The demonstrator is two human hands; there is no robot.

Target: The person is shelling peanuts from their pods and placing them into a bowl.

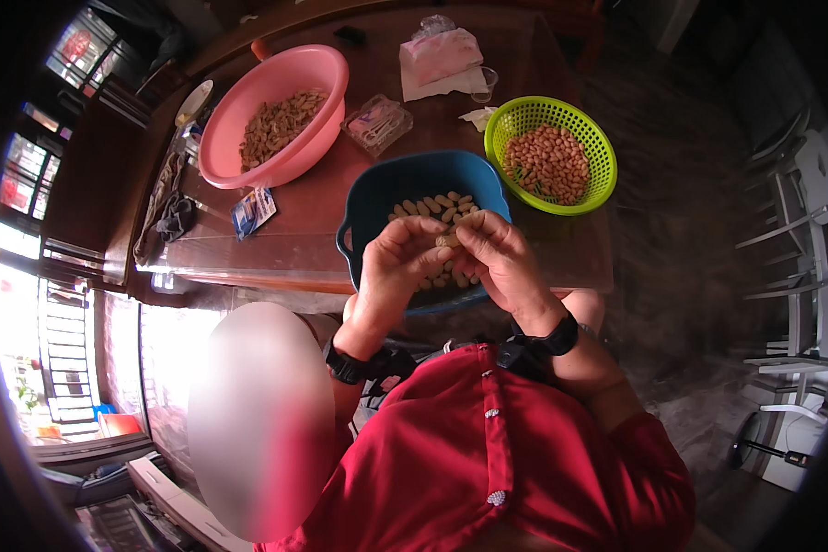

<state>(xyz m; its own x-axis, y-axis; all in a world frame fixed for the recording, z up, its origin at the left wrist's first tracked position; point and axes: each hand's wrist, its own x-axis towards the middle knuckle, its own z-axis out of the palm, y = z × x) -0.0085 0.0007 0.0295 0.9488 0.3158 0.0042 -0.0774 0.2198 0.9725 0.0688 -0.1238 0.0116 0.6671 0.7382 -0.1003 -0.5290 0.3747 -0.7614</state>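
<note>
Over the blue plastic basin [414, 169], my right hand [500, 259] pinches an unshelled peanut [447, 241] between thumb and fingers. The thumb and forefinger of my left hand [397, 259] are apart, close around the other end of that peanut. Several peanuts in their shells [431, 205] lie in the basin below, partly hidden by both hands. To the right stands a lime-green plastic colander [599, 148] holding shelled peanut kernels [548, 162]. Peanut shells [283, 124] fill part of a pink plastic basin [317, 62] at the left.
On the brown table [297, 241] are a clear packet [379, 124], a tissue pack [441, 55], a clear plastic cup [484, 84], a crumpled tissue [479, 119], a blue-and-white packet [253, 212] and dark cloth [176, 215]. White chairs [793, 297] stand at the far right.
</note>
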